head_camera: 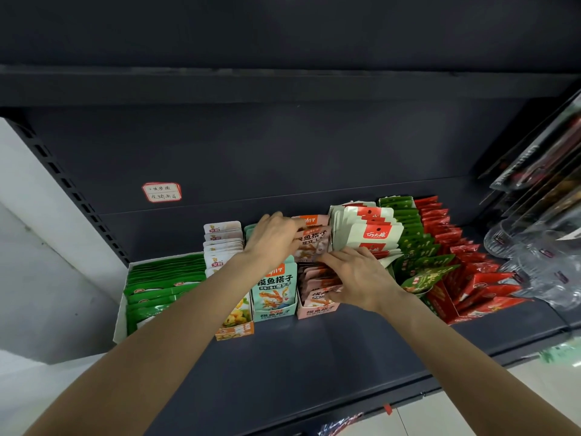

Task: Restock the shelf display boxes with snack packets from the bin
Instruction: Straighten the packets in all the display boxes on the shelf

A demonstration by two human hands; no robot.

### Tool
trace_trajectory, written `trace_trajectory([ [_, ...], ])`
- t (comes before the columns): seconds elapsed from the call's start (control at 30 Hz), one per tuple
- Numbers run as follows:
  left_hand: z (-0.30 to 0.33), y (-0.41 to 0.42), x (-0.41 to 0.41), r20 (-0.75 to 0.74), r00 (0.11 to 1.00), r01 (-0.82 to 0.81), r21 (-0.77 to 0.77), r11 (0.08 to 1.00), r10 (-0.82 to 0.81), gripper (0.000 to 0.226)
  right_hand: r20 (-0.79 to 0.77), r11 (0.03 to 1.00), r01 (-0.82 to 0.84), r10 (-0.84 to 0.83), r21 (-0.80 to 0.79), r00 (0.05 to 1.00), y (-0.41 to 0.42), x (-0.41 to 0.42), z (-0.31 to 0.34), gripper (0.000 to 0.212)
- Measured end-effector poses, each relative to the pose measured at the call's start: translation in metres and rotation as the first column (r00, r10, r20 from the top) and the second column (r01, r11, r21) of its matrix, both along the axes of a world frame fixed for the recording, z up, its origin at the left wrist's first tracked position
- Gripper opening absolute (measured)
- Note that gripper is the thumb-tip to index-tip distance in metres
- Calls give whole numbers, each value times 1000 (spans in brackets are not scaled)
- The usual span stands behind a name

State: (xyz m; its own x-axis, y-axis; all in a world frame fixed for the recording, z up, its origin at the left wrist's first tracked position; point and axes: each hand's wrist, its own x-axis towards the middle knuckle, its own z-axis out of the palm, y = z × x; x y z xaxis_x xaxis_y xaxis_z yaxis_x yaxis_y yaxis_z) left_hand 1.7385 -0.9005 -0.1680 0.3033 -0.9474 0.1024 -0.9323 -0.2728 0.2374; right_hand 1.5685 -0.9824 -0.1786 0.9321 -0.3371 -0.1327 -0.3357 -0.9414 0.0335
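Note:
A row of display boxes stands on the dark shelf (283, 357). The pink display box (317, 310) in the middle holds several pink snack packets (314, 280). My left hand (275, 237) grips the upright pink packets (316, 239) at the back of that box from the left. My right hand (355, 278) rests over the front packets, fingers curled on their tops. To the left stands a teal display box (273, 294) with matching packets. The bin is not in view.
Further left stand an orange box (235, 322) of white packets and a white box (121, 309) of green packets. Right of the pink box are white-and-red packets (371, 231), green packets (412, 243) and red packets (465, 272). Clear-wrapped goods (540, 190) hang at far right. A handwritten label (162, 192) sticks to the back panel.

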Motion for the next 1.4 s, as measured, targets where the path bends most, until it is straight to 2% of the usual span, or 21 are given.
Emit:
trace_trajectory([
  [0.1, -1, 4, 1, -31, 999, -8, -61, 998, 6, 29, 4, 1000, 1, -1, -3, 1000, 1, -2, 0, 67],
  [0.23, -7, 6, 0, -60, 998, 26, -13, 1000, -27, 23, 2, 1000, 8, -8, 3, 1000, 2, -2, 0, 68],
  [0.33, -9, 3, -10, -24, 999, 48, 11, 999, -48, 21, 5, 1000, 0, 0, 29, 1000, 2, -3, 1, 67],
  [0.53, -10, 9, -8, -75, 997, -20, -25, 999, 18, 31, 25, 999, -3, 2, 50, 1000, 4, -8, 1, 68],
  [0.6, -8, 13, -6, -100, 995, -23, -44, 999, 19, 26, 29, 998, -3, 1, 65, 1000, 5, -9, 1, 68],
  [0.77, -2, 26, -13, -180, 978, 118, 34, 992, -110, 22, 67, 995, -14, 7, 100, 998, 1, -9, 1, 63],
  [0.87, -1, 27, -13, -166, 977, 144, 42, 989, -135, 26, 171, 997, -2, -11, 78, 985, 4, -14, -3, 67],
  [0.97, -2, 25, -8, -204, 970, 157, 99, 983, -135, 28, 329, 991, 50, -90, 126, 940, 7, -18, -6, 82],
  [1.03, -4, 25, -4, -230, 962, 180, 143, 973, -145, 28, 290, 987, 50, -92, 150, 953, 5, -18, -5, 91],
  [1.13, -8, 24, 2, -304, 945, 165, 122, 979, -121, 27, 141, 997, -6, -5, 77, 990, 0, -15, -3, 75],
  [1.17, -8, 23, 4, -303, 948, 135, 90, 987, -102, 28, 118, 998, -12, 4, 68, 993, -1, -15, -3, 69],
  [1.23, -11, 21, 8, -210, 976, 66, 46, 997, -55, 32, 107, 996, 4, -13, 84, 994, -3, -13, -2, 64],
  [1.3, -15, 18, 8, -103, 994, 26, 52, 998, -20, 35, 94, 997, -1, -6, 74, 996, -4, -12, -3, 63],
  [1.4, -20, 15, 7, -21, 1000, 12, 76, 997, -10, 36, 76, 998, 12, -17, 69, 997, -5, -9, -3, 62],
])
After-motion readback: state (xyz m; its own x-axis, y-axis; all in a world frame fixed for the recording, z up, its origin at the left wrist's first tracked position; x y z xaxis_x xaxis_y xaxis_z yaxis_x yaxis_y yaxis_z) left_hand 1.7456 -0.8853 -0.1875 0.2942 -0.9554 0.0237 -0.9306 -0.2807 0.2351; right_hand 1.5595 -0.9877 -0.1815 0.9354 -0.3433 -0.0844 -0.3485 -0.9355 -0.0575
